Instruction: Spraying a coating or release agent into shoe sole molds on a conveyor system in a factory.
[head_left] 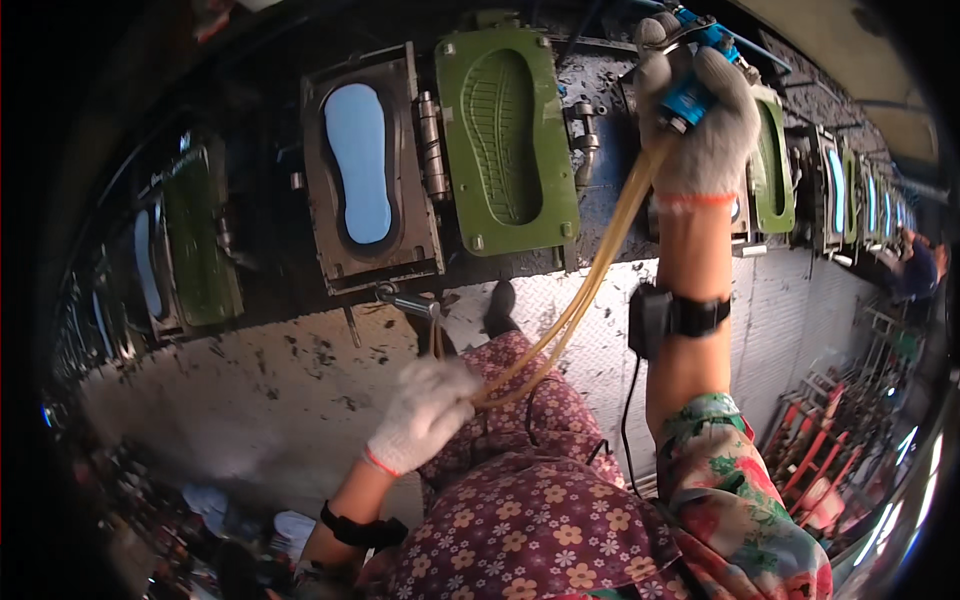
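My right hand [715, 120], in a white knit glove, grips a blue metal air tool [688, 102] over the far right of the mould row. Amber hoses [600, 268] curve from it down to my left hand [425, 410], also gloved. That hand is smeared by motion, its fingers curled around the hoses in front of my lap. Beyond it lies an open shoe-sole mould: a light blue sole [358, 165] fills the metal half [405, 250], and the green half [553, 205] beside it shows a bare patterned cavity. A metal handle [410, 303] juts toward me.
More open moulds with blue soles and green lids line both sides, such as one green lid [205, 240] at left. Black scraps lie on the metal floor plate [270, 390]. Red-framed racks [825, 440] stand at right, where another person [920, 265] shows farther off.
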